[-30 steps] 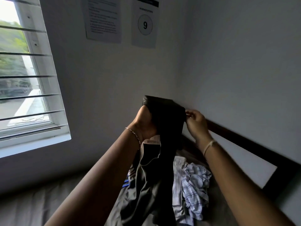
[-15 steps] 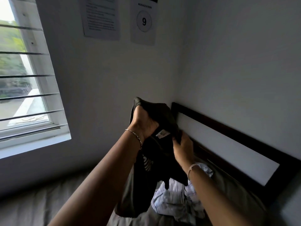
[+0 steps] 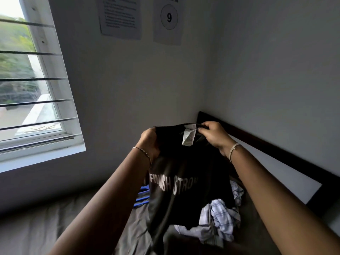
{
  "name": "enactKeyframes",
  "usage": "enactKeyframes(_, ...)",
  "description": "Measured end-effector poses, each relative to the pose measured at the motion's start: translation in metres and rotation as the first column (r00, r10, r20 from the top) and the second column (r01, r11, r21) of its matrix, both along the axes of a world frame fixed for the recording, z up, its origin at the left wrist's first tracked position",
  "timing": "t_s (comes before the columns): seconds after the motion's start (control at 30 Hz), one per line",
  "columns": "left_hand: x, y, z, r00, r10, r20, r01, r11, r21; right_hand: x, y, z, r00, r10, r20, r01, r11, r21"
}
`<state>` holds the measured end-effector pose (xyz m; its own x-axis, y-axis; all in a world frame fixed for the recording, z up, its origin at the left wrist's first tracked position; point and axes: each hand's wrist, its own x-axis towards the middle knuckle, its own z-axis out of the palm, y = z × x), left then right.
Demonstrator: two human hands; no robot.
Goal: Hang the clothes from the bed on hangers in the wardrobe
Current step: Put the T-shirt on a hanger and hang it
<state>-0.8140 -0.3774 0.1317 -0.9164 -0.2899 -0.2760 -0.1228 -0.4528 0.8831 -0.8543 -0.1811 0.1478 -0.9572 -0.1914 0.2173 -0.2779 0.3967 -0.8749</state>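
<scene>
Your right hand (image 3: 213, 137) pinches the top edge of the black shirt (image 3: 184, 181) right beside its white label (image 3: 188, 137); your left hand (image 3: 150, 142) is bunched closed on the same edge farther left. The shirt hangs above the bed (image 3: 46, 225), long axis top to bottom, top edge up, white lettering facing you. It looks light, limp and easily bunched, so take it at both shoulders. A checked shirt (image 3: 220, 216) and a blue hanger (image 3: 141, 197) lie below it.
</scene>
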Motion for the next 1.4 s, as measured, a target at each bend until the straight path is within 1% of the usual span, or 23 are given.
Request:
enactKeyframes(0.07,0.005,-0.003,-0.009,0.998,-0.065,0.004,0.065,0.998,-0.028,0.001,-0.002,0.003,0.994,0.031,0.108,-0.031,1.000,-0.004)
enactKeyframes(0.13,0.008,-0.007,-0.018,0.997,-0.077,-0.008,0.077,0.997,-0.024,0.005,-0.002,0.004,0.977,0.058,0.205,-0.058,0.998,-0.008)
enactKeyframes(0.27,0.016,-0.012,-0.034,0.996,-0.078,-0.036,0.075,0.994,-0.080,0.012,-0.002,0.002,0.946,0.121,0.299,-0.089,0.989,-0.120)
enactKeyframes(0.3,0.018,-0.012,-0.037,0.994,-0.096,-0.048,0.091,0.991,-0.096,0.013,-0.003,-0.001,0.943,0.124,0.309,-0.090,0.988,-0.122)
enactKeyframes(0.33,0.020,-0.012,-0.042,0.992,-0.115,-0.060,0.108,0.988,-0.107,0.012,-0.004,-0.007,0.947,0.117,0.300,-0.090,0.991,-0.103)
enactKeyframes(0.4,0.019,-0.012,-0.052,0.987,-0.136,-0.089,0.125,0.985,-0.118,0.006,-0.008,-0.020,0.976,0.049,0.214,-0.045,0.999,-0.023)
enactKeyframes(0.47,0.014,-0.012,-0.065,0.984,-0.149,-0.096,0.136,0.982,-0.132,-0.003,-0.013,-0.035,0.992,-0.090,0.085,0.082,0.992,0.095)
enactKeyframes(0.53,0.005,-0.011,-0.081,0.981,-0.178,-0.071,0.166,0.974,-0.151,-0.011,-0.015,-0.051,0.977,-0.206,-0.050,0.212,0.948,0.237)
enactKeyframes(0.6,-0.007,-0.008,-0.102,0.978,-0.209,-0.019,0.203,0.964,-0.174,-0.020,-0.017,-0.068,0.951,-0.273,-0.148,0.308,0.884,0.352)
enactKeyframes(0.67,-0.021,-0.004,-0.126,0.974,-0.225,0.025,0.226,0.953,-0.200,-0.034,-0.020,-0.091,0.944,-0.283,-0.172,0.330,0.835,0.440)
enactKeyframes(0.77,-0.038,-0.002,-0.163,0.964,-0.228,0.139,0.256,0.937,-0.236,-0.059,-0.023,-0.135,0.954,-0.277,-0.115,0.293,0.782,0.551)
enactKeyframes(0.83,-0.046,-0.003,-0.187,0.939,-0.283,0.196,0.322,0.924,-0.207,-0.077,-0.020,-0.166,0.957,-0.284,-0.061,0.265,0.769,0.581)
enactKeyframes(0.9,-0.051,-0.006,-0.211,0.906,-0.309,0.290,0.370,0.911,-0.183,-0.089,-0.013,-0.196,0.959,-0.284,-0.005,0.229,0.761,0.608)
enactKeyframes(1.0,-0.067,-0.015,-0.259,0.859,-0.280,0.429,0.370,0.918,-0.142,-0.114,-0.003,-0.242,0.949,-0.307,0.072,0.192,0.744,0.639)
enactKeyframes(1.1,-0.085,-0.029,-0.309,0.836,-0.175,0.520,0.281,0.950,-0.133,-0.138,-0.001,-0.288,0.929,-0.347,0.127,0.191,0.746,0.639)
enactKeyframes(1.17,-0.100,-0.041,-0.344,0.827,-0.083,0.557,0.224,0.956,-0.189,-0.154,-0.008,-0.323,0.919,-0.363,0.155,0.193,0.756,0.626)
enactKeyframes(1.2,-0.108,-0.048,-0.361,0.824,-0.029,0.565,0.203,0.947,-0.247,-0.161,-0.014,-0.341,0.916,-0.362,0.173,0.182,0.760,0.623)
enactKeyframes(1.23,-0.115,-0.055,-0.376,0.822,0.030,0.569,0.195,0.924,-0.330,-0.165,-0.020,-0.356,0.915,-0.355,0.190,0.166,0.763,0.625)
enactKeyframes(1.27,-0.124,-0.064,-0.396,0.821,0.085,0.565,0.206,0.878,-0.432,-0.172,-0.029,-0.378,0.917,-0.342,0.205,0.146,0.766,0.626)
enactKeyframes(1.33,-0.139,-0.082,-0.434,0.796,0.144,0.588,0.312,0.734,-0.603,-0.180,-0.047,-0.418,0.926,-0.302,0.227,0.102,0.779,0.619)
enactKeyframes(1.4,-0.148,-0.101,-0.465,0.778,0.156,0.609,0.421,0.590,-0.689,-0.184,-0.064,-0.454,0.925,-0.277,0.261,0.069,0.795,0.602)
